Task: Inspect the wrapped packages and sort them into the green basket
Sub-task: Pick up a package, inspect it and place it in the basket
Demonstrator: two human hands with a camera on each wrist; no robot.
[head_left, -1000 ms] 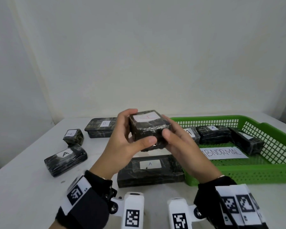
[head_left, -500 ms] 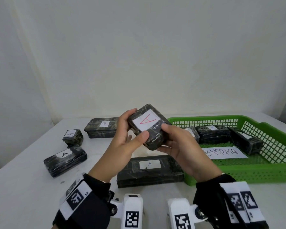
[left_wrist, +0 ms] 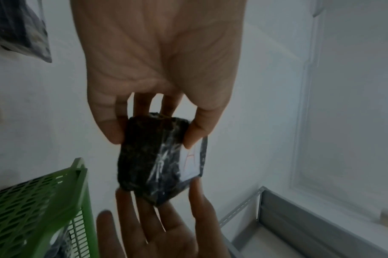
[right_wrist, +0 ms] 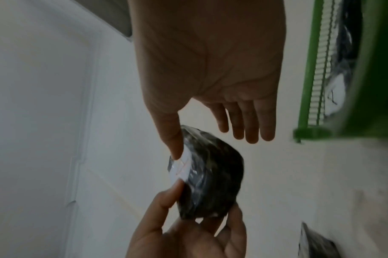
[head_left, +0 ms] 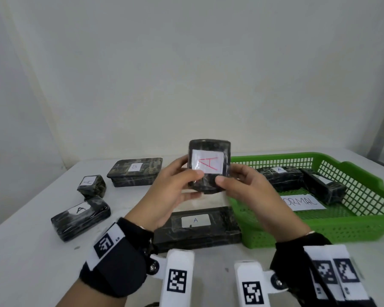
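A black film-wrapped package (head_left: 208,167) with a white label bearing a red "A" is held upright above the table, label toward me. My left hand (head_left: 182,173) pinches its left side, thumb on the front. My right hand (head_left: 233,176) pinches its right side, thumb at the label's lower corner. The left wrist view shows the package (left_wrist: 160,160) between the fingertips of both hands. In the right wrist view my thumb lies on the label of the package (right_wrist: 210,174). The green basket (head_left: 364,218) stands to the right and holds two wrapped packages (head_left: 279,177) (head_left: 324,188).
A paper sign (head_left: 304,202) lies on the basket floor. On the white table lie a long package marked A (head_left: 195,227) under my hands, another A package (head_left: 80,218) at the left, a small A cube (head_left: 91,186) and a B package (head_left: 134,171) at the back.
The held package has been turned from lying flat to standing upright with its red A label facing me, and raised a little. Both hands kept hold of it.
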